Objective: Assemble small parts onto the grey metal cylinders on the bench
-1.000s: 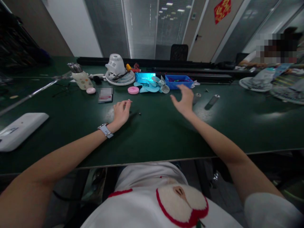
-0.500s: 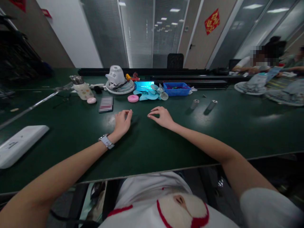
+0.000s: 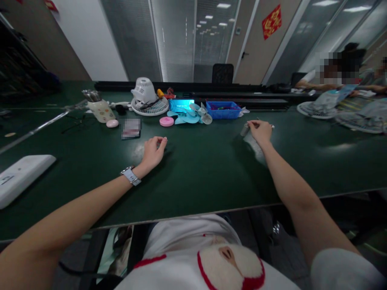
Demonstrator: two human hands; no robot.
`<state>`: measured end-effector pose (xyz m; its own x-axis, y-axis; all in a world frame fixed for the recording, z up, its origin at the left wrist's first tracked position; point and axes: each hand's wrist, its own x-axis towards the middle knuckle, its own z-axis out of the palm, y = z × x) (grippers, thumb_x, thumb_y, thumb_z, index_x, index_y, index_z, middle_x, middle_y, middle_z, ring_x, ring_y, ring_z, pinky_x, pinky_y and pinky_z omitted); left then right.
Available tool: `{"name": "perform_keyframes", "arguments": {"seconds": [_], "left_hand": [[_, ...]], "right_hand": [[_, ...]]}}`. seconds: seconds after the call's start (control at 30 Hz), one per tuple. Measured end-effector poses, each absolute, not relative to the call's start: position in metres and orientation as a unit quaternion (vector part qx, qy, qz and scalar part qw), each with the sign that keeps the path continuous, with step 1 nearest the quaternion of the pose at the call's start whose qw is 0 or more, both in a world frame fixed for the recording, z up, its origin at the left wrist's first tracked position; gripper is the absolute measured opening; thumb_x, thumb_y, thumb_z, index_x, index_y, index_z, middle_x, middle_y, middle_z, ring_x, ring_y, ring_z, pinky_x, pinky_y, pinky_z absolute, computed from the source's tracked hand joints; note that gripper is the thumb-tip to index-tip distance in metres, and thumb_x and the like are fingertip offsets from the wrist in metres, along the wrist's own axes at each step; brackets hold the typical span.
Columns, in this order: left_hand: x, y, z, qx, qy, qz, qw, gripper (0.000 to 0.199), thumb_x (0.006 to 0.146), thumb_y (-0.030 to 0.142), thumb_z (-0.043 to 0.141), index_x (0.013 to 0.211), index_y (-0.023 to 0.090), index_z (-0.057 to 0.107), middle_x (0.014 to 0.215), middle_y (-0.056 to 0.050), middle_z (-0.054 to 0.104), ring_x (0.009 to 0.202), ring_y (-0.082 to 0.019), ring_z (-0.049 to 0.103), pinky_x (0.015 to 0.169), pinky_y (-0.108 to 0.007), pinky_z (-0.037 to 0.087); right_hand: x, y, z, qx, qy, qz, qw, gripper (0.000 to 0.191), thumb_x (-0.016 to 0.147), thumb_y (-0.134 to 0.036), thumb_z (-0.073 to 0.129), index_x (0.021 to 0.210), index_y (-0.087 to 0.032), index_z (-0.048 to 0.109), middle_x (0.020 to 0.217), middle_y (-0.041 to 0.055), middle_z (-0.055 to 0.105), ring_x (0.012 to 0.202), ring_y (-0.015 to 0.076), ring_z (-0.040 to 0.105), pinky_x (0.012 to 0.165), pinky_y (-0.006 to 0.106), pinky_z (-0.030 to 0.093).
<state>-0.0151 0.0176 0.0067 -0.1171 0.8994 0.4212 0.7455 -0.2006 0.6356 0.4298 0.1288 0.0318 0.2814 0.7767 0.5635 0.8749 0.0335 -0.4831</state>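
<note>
My right hand [image 3: 261, 133] reaches over a small silver-grey cylinder [image 3: 244, 130], which looks like a battery. Thumb and fingers close at its top end, and the cylinder stands on the table. A second such cylinder [image 3: 273, 127] is mostly hidden behind the hand, with only a bit of its top showing. My left hand [image 3: 153, 153] is held above the green table [image 3: 196, 173], thumb and forefinger pinched together. Anything between those fingertips is too small to make out. A watch with a pale strap [image 3: 132, 176] is on the left wrist.
Along the back are a white fan part [image 3: 143, 92], light-blue fan blades [image 3: 188, 117], a lit screen [image 3: 185, 104] and a blue tray [image 3: 223, 110]. A pink round lid [image 3: 166, 121] and patterned cup [image 3: 101, 111] stand left. A white box [image 3: 26, 175] lies far left. People sit at the right.
My right hand has moved right, from near the middle of the table to the silver-grey cylinder. The left hand keeps its pinch in nearly the same place. The view has tilted slightly.
</note>
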Motion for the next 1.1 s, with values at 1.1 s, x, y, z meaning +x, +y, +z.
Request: {"name": "perform_keyframes", "arguments": {"seconds": [1.1], "left_hand": [[0.02, -0.013, 0.029, 0.769, 0.463, 0.391, 0.202, 0.034, 0.088, 0.053, 0.058, 0.102, 0.028, 0.077, 0.111, -0.007, 0.067, 0.106, -0.025, 0.059, 0.092, -0.04, 0.048]], "right_hand": [[0.216, 0.001, 0.013, -0.324, -0.808, 0.332, 0.362, 0.03, 0.077, -0.04, 0.076, 0.098, -0.019, 0.072, 0.091, 0.0027, 0.074, 0.087, 0.0207, 0.068, 0.081, 0.034, 0.052]]}}
